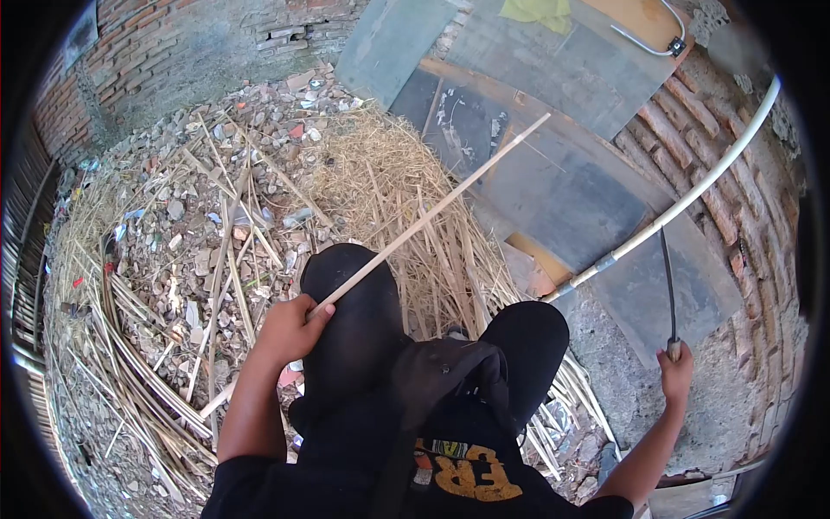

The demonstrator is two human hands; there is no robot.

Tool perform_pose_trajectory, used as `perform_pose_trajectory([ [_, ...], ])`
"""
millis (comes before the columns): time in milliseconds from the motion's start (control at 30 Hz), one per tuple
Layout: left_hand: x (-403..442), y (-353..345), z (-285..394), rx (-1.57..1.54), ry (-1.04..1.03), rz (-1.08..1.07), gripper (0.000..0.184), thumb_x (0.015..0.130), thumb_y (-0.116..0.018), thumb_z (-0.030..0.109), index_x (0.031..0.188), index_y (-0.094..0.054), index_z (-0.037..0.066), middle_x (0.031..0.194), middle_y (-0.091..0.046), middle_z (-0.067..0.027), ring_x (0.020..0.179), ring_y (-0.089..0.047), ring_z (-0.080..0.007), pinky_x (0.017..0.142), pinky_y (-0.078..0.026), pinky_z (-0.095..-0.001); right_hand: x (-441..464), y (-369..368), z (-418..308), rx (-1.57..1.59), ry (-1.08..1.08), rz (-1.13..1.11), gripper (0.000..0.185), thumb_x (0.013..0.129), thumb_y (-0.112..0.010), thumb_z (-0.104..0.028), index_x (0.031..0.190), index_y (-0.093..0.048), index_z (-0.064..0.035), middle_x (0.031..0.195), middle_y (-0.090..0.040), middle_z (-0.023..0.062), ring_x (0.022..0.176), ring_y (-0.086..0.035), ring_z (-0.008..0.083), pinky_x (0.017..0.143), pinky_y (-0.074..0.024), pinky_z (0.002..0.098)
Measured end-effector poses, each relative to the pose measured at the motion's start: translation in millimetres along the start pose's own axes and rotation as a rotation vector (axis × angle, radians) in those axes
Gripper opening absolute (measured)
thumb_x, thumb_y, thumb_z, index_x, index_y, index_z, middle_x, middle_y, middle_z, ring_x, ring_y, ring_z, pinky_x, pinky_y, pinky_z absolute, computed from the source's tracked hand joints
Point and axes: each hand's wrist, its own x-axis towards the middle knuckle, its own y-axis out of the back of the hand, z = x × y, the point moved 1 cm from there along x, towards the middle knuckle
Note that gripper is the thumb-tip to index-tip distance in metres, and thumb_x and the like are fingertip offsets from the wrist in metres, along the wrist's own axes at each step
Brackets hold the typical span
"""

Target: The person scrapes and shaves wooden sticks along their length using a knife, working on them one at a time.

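Observation:
My left hand (294, 332) is closed around the lower end of a long, pale bamboo strip (443, 205). The strip slants up and to the right over my left knee. Out to the right, my right hand (676, 372) grips the handle of a knife (669, 281) with a long, dark, narrow blade pointing upward. The blade's tip appears close to a long pale pole (711, 177); whether they touch I cannot tell. My black-clad knees are bent between the two hands.
Split bamboo strips (147, 381) lie in a curved bundle at left, over rubble (190, 268). Straw-like shavings (372, 160) pile up ahead. Dark boards (553, 199) lie ahead and to the right, beside a brick wall (683, 130). Another brick wall (173, 52) stands behind.

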Motion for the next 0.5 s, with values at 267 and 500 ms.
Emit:
perform_pose_trajectory([
  [267, -27.0, -19.6, -0.4, 0.093, 0.139, 0.158, 0.055, 0.102, -0.062, 0.05, 0.085, -0.066, -0.003, 0.073, -0.067, -0.0271, 0.076, -0.069, -0.0482, 0.072, -0.052, -0.0549, 22.2, -136.4, -240.8, 0.385, 0.575, -0.319, 0.022, 0.08, -0.084, -0.009, 0.09, -0.066, -0.0013, 0.067, -0.056, 0.0076, 0.065, -0.049, 0.0156, 0.062, -0.0451, 0.0349],
  [500, -7.9, -30.8, 8.6, 0.097, 0.029, 0.355, 0.047, 0.098, -0.07, 0.044, 0.079, -0.065, 0.001, 0.065, -0.065, -0.022, 0.065, -0.068, -0.0439, 0.061, -0.052, -0.0507, 50.6, -239.3, -323.7, 0.448, 0.869, -0.52, 0.036, 0.082, -0.084, -0.035, 0.1, -0.072, -0.0067, 0.081, -0.07, 0.0186, 0.077, -0.068, 0.0409, 0.07, -0.0524, 0.0464],
])
